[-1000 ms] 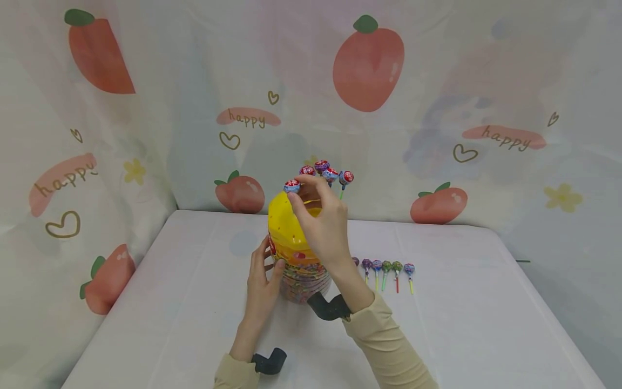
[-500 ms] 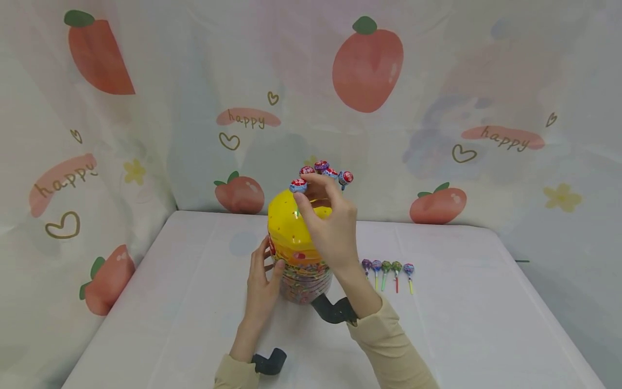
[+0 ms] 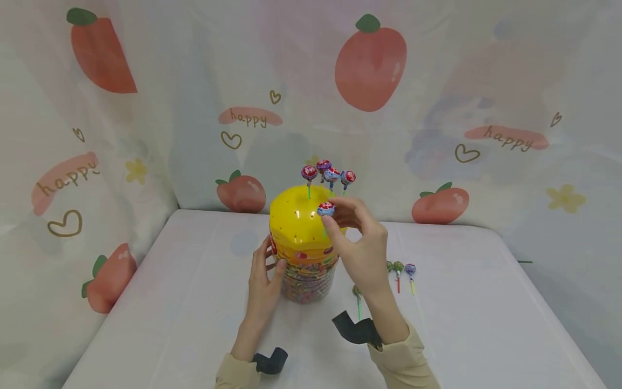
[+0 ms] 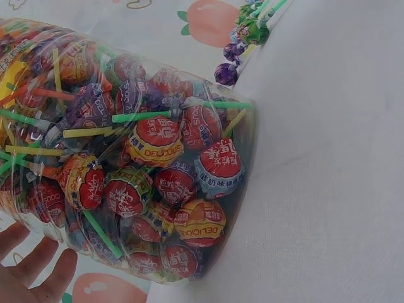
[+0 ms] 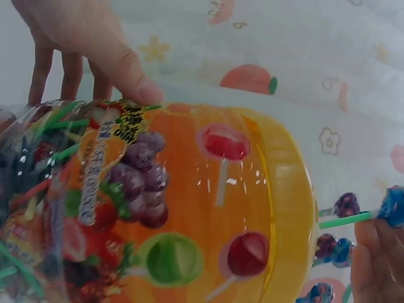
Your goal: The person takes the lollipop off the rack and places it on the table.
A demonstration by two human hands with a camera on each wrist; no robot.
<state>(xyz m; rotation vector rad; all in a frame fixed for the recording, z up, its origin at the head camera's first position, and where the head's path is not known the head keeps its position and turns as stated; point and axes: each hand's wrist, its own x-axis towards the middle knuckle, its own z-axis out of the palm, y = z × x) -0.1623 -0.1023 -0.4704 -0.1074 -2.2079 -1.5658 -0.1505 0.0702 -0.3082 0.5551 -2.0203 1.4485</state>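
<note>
A clear jar (image 3: 307,281) packed with wrapped lollipops stands upright on the table under a yellow lid (image 3: 291,216) dotted with small holes. My left hand (image 3: 264,281) holds the jar's left side, thumb toward the front and fingers reaching behind. Between thumb and fingertips my right hand (image 3: 364,246) pinches a blue-and-red wrapped lollipop (image 3: 325,209) over the lid's right part. In the right wrist view, its green stick (image 5: 344,219) points at the lid, the tip right at the lid's top. Several lollipops (image 3: 309,173) stand upright along the lid's far side.
Loose lollipops (image 3: 410,270) lie in a row on the white table (image 3: 466,324) right of the jar, partly hidden by the right arm. One green lollipop (image 3: 357,294) lies nearer, beside that wrist. A patterned cloth backdrop (image 3: 301,65) rises behind the table.
My right hand has moved right and toward me across the lid, carrying the pinched lollipop from the lid's far left part. My left hand stays on the jar.
</note>
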